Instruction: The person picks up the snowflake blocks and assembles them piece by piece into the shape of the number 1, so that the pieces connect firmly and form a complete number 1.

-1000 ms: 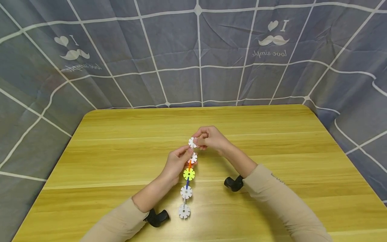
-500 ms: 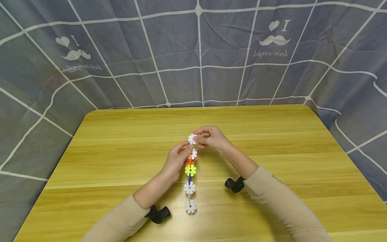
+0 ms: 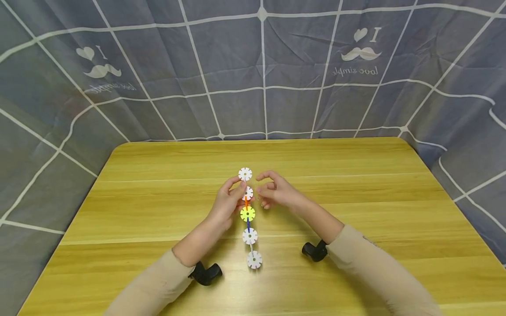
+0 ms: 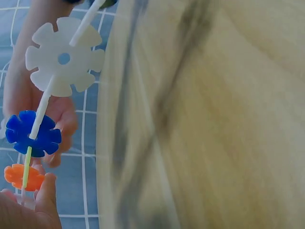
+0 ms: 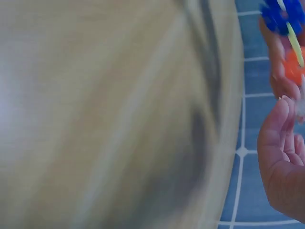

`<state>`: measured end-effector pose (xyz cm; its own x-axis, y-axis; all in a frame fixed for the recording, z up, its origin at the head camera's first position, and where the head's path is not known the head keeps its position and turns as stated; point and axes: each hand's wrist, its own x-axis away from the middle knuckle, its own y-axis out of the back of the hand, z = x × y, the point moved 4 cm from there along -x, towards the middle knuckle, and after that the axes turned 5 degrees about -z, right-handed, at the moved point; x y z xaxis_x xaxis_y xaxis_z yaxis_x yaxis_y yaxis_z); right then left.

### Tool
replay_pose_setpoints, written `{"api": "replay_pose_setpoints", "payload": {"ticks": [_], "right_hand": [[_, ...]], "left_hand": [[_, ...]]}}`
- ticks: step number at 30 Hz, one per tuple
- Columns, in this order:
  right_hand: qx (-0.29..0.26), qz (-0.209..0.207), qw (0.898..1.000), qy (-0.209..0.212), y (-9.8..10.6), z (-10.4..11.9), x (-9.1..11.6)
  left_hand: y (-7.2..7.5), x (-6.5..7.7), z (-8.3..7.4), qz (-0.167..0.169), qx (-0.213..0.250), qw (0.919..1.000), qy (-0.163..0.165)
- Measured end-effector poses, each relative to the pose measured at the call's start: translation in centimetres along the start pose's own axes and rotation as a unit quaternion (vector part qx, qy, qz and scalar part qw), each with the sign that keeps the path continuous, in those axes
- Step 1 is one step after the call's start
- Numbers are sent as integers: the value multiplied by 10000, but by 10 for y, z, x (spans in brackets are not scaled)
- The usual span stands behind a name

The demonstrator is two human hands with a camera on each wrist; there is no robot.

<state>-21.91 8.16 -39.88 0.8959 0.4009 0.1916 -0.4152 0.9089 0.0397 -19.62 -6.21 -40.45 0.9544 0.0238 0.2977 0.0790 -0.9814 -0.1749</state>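
My left hand [image 3: 229, 203] pinches the upper part of a chain of notched plastic discs, linked edge to edge above the table. At its top sits a white disc [image 3: 248, 171], with a second white disc [image 3: 249, 192] by the thumb. Below follow an orange disc [image 3: 246, 203], a yellow-green disc [image 3: 251, 211], a blue disc [image 3: 248, 225], then more white discs [image 3: 254, 264]. My right hand [image 3: 278, 191], fingers loosely bent, is just right of the upper discs, apparently holding nothing. In the left wrist view, the blue disc [image 4: 44, 137] and orange disc [image 4: 35, 178] show large.
Under the hands spreads a wood-grain table [image 3: 158, 188]. A grey curtain [image 3: 229, 109] with white lines hangs behind it and at both sides. Black devices are strapped at the left wrist [image 3: 205, 274] and right wrist [image 3: 315, 251].
My right hand has let go of the top white disc and drawn back to the right. The chain has moved up, away from me, its lower end swinging rightward.
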Motion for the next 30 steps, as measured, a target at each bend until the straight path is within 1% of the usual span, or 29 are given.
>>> {"api": "replay_pose_setpoints", "payload": {"ticks": [3, 6, 9, 12, 17, 19, 24, 27, 30], "right_hand": [[87, 294, 9995, -59, -5, -8, 12], [59, 593, 9981, -145, -13, -14, 23], [-51, 674, 9973, -288, -21, -19, 31], [-109, 508, 9980, -348, -26, -22, 33], [-185, 52, 9988, -446, -30, -23, 31], [-328, -54, 9980, -545, -30, -22, 30], [-626, -151, 9950, -769, -31, -23, 28], [-697, -205, 9933, -895, -29, -24, 25], [-706, -216, 9924, -988, -27, -25, 21]], "left_hand": [[3, -3, -4, -120, -7, 9999, -25], [4, -4, -7, -221, -19, 9997, -30], [4, -5, -8, -257, 7, 9997, -46], [2, -6, -7, -260, 69, 9996, -66], [-4, -8, -6, -285, 157, 9994, -79], [-5, -9, -6, -300, 155, 9994, -63], [-5, -16, -7, -240, 13, 9997, -41], [-4, -20, -8, -150, -156, 9998, 6], [-2, -24, -9, -17, -317, 9994, 130]]}}
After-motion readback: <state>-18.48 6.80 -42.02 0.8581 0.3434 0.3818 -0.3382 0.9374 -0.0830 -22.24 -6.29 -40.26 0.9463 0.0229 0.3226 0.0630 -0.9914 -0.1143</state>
